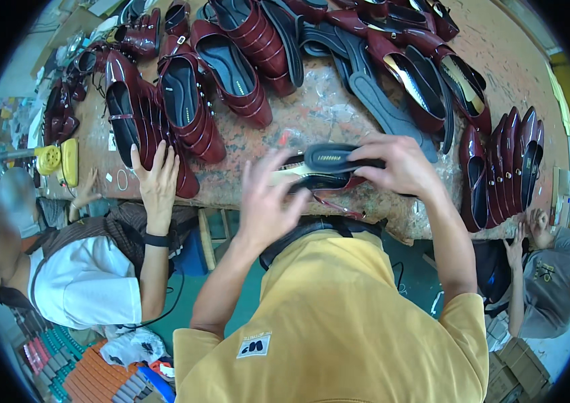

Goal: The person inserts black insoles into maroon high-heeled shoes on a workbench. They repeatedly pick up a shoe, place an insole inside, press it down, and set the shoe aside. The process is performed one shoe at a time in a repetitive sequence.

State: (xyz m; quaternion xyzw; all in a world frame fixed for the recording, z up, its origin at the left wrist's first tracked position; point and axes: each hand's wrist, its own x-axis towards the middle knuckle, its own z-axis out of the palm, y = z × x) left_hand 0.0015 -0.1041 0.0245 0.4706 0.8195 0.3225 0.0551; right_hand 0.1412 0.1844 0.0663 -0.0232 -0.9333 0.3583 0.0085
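Note:
Near the front edge of the worktable, my right hand [396, 168] pinches a black insole [328, 156] that has a printed mark at one end. Beneath the insole lies a dark red glossy shoe [347, 183] with a pale inner sole and a thin strap hanging toward me. My left hand [270, 201] is at the other end of this shoe, smeared by motion, so its grip on the shoe cannot be made out. Part of the insole is hidden by my right fingers.
Red shoes with insoles [191, 101] crowd the table's far left; more red shoes [409, 80] and loose grey insoles [382, 107] lie far right. A row of shoes [500, 171] stands right. A co-worker's hand [157, 171] touches shoes on the left; another person [543, 282] sits right.

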